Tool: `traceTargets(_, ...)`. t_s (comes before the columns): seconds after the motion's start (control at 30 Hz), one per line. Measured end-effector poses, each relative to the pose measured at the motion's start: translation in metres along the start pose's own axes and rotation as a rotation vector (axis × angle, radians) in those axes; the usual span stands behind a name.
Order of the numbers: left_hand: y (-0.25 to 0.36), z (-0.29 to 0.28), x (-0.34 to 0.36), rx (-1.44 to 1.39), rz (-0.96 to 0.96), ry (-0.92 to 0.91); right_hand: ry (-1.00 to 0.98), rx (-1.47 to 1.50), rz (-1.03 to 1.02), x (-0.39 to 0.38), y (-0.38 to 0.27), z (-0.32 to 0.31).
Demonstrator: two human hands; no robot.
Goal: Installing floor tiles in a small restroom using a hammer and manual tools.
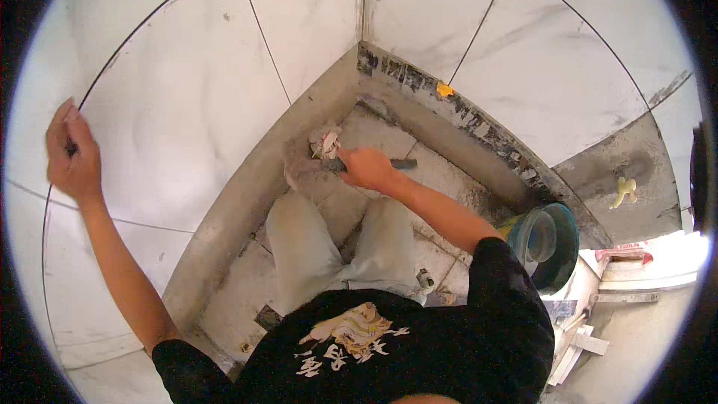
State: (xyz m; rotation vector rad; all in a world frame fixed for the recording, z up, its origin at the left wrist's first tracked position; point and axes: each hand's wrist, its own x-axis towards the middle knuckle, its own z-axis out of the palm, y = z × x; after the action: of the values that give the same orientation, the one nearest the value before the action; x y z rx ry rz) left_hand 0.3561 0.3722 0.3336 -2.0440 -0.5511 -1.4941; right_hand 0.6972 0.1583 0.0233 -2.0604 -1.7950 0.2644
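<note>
On the far left, my left hand [73, 153] is raised at the wall, its fingers curled at a dark joint between the white tiles [172, 105]. A small dark spot shows between those fingers, too small to name. In the middle, over the floor, my right hand [366, 168] is closed round a tool with a dark straight handle [404, 164]. The tool's left end is smeared and greyish, so its kind is unclear. Just beyond that end lies a crumpled whitish lump [327, 142] with reddish marks.
A dark green bucket [565, 247] with a clear container in it stands at my right. A raised grey cement ledge [247, 179] runs along both walls. An orange scrap [444, 89] sits on the right ledge. White strips [576, 355] lie at lower right.
</note>
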Motion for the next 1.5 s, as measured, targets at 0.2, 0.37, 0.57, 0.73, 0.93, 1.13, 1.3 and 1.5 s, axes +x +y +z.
traceTargets(0.2, -0.013, -0.005, -0.008, 0.056, -0.001, -0.023, -0.014, -0.230, 0.060, 0.068, 0.035, 0.004)
traceTargets(0.37, -0.006, 0.000, -0.007, -0.031, -0.047, 0.028, -0.042, -0.185, 0.169, 0.046, 0.023, 0.022)
traceTargets(0.57, -0.004, -0.003, -0.003, -0.038, 0.059, -0.017, -0.026, -0.131, 0.055, 0.064, 0.054, 0.030)
traceTargets(0.73, 0.002, -0.005, -0.005, -0.027, -0.033, -0.018, -0.042, -0.195, 0.111, 0.039, 0.039, 0.044)
traceTargets(0.93, 0.007, -0.003, -0.001, -0.032, 0.010, 0.001, -0.044, -0.105, 0.027, 0.052, 0.040, 0.031)
traceTargets(1.13, 0.005, -0.006, -0.003, 0.110, -0.020, -0.012, 0.064, -0.130, 0.237, 0.054, 0.068, 0.061)
traceTargets(1.3, -0.005, -0.004, -0.005, -0.002, -0.034, -0.028, 0.259, 0.312, 0.498, 0.015, 0.039, 0.071)
traceTargets(1.5, -0.009, -0.004, -0.009, -0.027, 0.007, -0.006, 0.739, 1.455, 0.491, 0.067, -0.016, 0.033)
